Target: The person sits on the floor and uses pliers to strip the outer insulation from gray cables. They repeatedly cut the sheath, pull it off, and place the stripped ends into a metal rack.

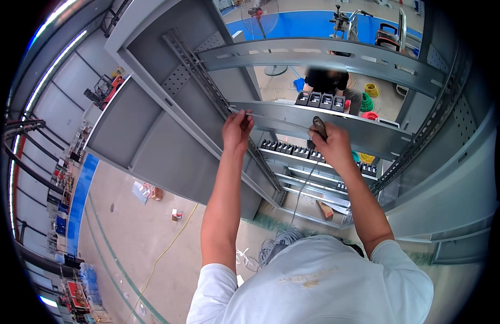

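Note:
My left hand [236, 132] is raised at the left upright of a grey metal cabinet frame, its fingers pinched at the end of a thin pale strip [277, 120]. This strip runs across toward my right hand [336, 147]; I cannot tell whether it is a shaft or a separate piece. My right hand is wrapped round a dark-handled tool [319, 127], in front of a wide grey crossbar [374, 132]. Whatever the tool's working end touches is hidden. Several black components [320, 101] stand in a row just behind that crossbar.
A lower rail carries more black components [285, 147]. An open cabinet door [169, 146] swings out at left. Grey cable [282, 240] lies coiled by my body, with a strand hanging inside the frame. Behind the cabinet another person [326, 81] sits near coloured wire spools [367, 102].

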Demonstrator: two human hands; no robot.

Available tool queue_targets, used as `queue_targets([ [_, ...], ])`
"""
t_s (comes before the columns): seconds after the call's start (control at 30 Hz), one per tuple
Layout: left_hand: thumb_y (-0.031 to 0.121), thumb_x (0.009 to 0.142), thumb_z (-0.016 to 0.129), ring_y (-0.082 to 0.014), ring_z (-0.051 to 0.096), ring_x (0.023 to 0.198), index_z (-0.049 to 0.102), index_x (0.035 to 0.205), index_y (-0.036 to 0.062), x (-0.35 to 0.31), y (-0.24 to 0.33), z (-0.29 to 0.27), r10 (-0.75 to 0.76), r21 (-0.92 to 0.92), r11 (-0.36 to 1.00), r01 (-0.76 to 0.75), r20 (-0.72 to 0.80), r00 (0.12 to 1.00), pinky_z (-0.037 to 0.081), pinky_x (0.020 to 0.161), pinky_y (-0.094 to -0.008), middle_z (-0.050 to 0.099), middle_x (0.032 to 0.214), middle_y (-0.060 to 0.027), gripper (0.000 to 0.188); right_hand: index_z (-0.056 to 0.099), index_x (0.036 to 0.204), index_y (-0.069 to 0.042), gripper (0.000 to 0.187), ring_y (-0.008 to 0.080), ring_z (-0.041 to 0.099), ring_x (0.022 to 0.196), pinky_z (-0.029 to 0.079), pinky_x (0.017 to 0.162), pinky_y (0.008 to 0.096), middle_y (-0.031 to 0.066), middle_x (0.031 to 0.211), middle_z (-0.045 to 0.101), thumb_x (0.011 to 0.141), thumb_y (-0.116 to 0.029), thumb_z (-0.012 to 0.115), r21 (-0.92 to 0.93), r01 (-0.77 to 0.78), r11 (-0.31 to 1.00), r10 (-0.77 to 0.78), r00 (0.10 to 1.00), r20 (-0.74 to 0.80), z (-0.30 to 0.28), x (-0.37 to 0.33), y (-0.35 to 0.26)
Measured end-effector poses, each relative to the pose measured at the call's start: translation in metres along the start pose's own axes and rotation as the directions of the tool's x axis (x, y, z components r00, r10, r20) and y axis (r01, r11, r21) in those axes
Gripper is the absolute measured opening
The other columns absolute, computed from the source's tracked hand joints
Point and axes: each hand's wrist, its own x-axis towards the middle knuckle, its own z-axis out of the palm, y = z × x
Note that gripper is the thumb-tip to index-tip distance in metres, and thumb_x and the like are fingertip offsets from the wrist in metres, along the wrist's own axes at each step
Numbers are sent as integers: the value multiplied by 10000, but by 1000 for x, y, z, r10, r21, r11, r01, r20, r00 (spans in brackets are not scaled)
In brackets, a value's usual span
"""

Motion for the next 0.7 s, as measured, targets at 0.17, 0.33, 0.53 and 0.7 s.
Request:
queue_targets([
  [0.17, 147, 1032, 600, -179, 695, 875, 613, 1059, 19, 33, 2, -7, -30, 14, 999, 30, 13, 999, 629, 773, -313, 721, 1058, -132, 132, 651, 840, 9, 248, 397, 662, 692, 503, 628, 454, 204, 737, 658, 876, -206, 768, -49, 22, 999, -24, 999, -28, 6, 20, -10],
  [0.33, 208, 1049, 561, -221, 714, 888, 626, 1037, 23, 49, 5, -13, -99, 28, 995, 99, -4, 995, 629, 721, -352, 725, 1019, -129, 196, 679, 906, 0, 218, 334, 690, 668, 526, 629, 408, 161, 731, 687, 880, -199, 765, -43, 22, 999, -25, 998, -58, 10, 31, -21],
  [0.53, 204, 1041, 550, -252, 730, 849, 613, 1050, 29, 60, 9, -12, -117, 9, 993, 118, -80, 990, 626, 692, -378, 718, 982, -133, 186, 692, 935, -20, 214, 321, 681, 688, 516, 642, 408, 147, 752, 679, 883, -219, 750, -83, -16, 996, 11, 998, -63, 19, 43, -21],
  [0.7, 229, 1040, 543, -258, 730, 839, 593, 1065, 22, 73, 13, -17, -105, 27, 994, 108, -102, 989, 635, 682, -378, 711, 961, -136, 215, 696, 954, -27, 224, 370, 667, 733, 513, 671, 447, 167, 801, 671, 876, -231, 749, -101, -78, 992, 76, 997, -26, 22, 46, -28],
])
